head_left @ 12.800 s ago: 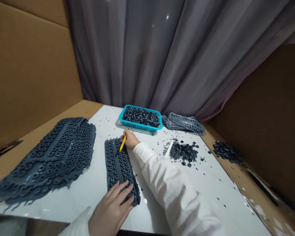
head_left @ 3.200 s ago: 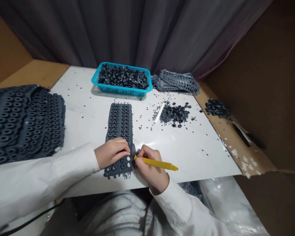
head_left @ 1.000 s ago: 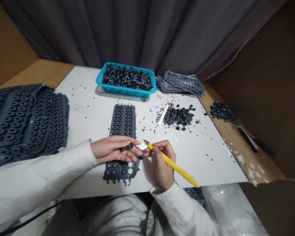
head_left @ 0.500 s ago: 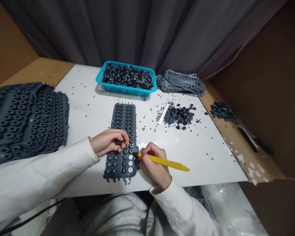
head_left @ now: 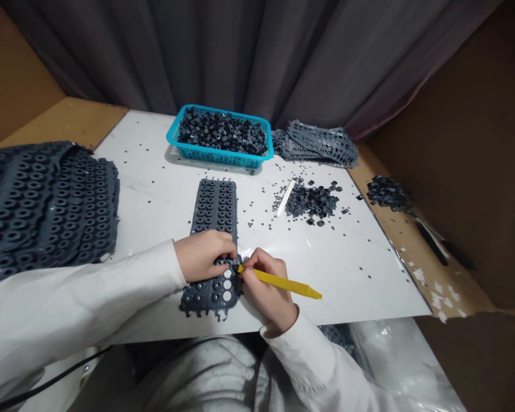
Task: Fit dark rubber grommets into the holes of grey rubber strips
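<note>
Seven items, left to right. One stack of dark grey moulded rubber sheets (head_left: 47, 200) lies at far left. One left hand (head_left: 203, 257) has its fingers curled together, pressed on the near end of one dark grey rubber strip (head_left: 212, 214); whether they pinch anything is hidden. The strip's long axis runs straight away from the person (three round holes (head_left: 227, 285) near that end show white through). One turquoise plastic basket (head_left: 214, 107) holds black rubber rings (head_left: 221, 133). One right hand (head_left: 266, 286) sits at the strip's right edge, fingers closed around one yellow craft knife (head_left: 285, 284), its tip touching that edge. One loose heap of black rubber bits (head_left: 311, 201) lies well apart.
</note>
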The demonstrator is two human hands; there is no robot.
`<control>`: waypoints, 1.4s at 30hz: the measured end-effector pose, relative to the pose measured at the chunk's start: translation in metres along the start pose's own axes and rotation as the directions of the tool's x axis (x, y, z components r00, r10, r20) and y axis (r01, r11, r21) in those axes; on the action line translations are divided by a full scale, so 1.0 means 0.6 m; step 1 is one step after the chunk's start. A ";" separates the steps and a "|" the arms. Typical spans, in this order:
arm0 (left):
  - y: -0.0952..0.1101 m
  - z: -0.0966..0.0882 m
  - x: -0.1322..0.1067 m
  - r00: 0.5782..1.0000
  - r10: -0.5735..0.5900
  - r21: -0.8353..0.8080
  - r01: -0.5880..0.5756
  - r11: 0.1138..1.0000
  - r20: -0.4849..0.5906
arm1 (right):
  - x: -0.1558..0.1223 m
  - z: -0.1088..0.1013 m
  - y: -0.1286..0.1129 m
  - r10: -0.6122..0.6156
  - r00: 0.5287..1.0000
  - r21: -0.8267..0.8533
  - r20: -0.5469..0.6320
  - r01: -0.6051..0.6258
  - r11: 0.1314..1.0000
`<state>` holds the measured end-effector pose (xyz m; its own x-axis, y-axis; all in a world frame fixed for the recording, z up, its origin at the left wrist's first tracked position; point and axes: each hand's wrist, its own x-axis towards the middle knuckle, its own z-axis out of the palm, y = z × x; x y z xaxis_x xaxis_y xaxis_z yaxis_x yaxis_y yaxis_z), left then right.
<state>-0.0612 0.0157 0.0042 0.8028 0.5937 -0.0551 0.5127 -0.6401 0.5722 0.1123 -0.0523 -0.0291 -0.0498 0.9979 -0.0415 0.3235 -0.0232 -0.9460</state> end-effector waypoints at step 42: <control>-0.011 -0.011 0.001 0.848 -0.489 -0.950 0.291 0.109 0.204 | 0.080 -0.030 -0.023 -0.003 0.958 0.019 0.287 -0.003 1.000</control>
<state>-0.0660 0.0236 0.0060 0.4927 0.7169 -0.4932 0.0002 0.5666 0.8240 0.1224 -0.0027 -0.0122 -0.3200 0.9385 -0.1293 0.3059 -0.0268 -0.9517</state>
